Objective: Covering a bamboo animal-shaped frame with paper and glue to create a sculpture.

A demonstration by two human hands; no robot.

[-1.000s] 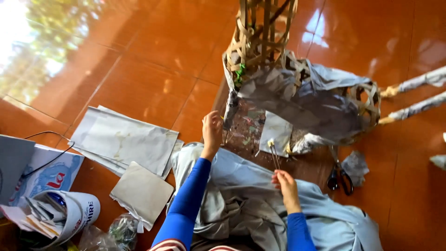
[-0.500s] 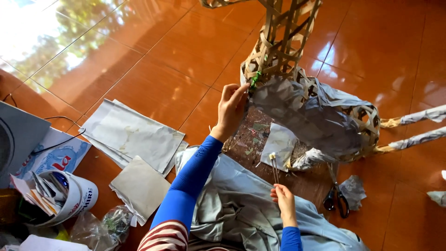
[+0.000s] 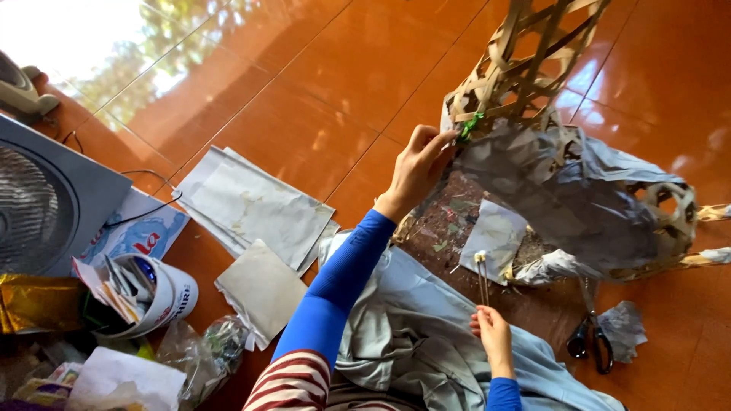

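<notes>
Her left hand [image 3: 417,169] pinches grey paper [image 3: 548,198] onto the woven bamboo frame [image 3: 525,68]; right hand [image 3: 493,339] grips two thin sticks [image 3: 483,278]

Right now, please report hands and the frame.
Left hand pinching grey paper on woven frame. Right hand holding thin sticks. Scissors lying beside.

the person wears a bright blue top with long, snug sleeves. the left sleeve runs all the way down to the wrist of the left hand [image 3: 417,164]. the right sleeve ends at the wrist of the right hand [image 3: 493,340]. near the left shoulder, the far end of the arm from the left hand, there is cloth with dark red and white stripes. both hands are bare, with no gloves.
</notes>
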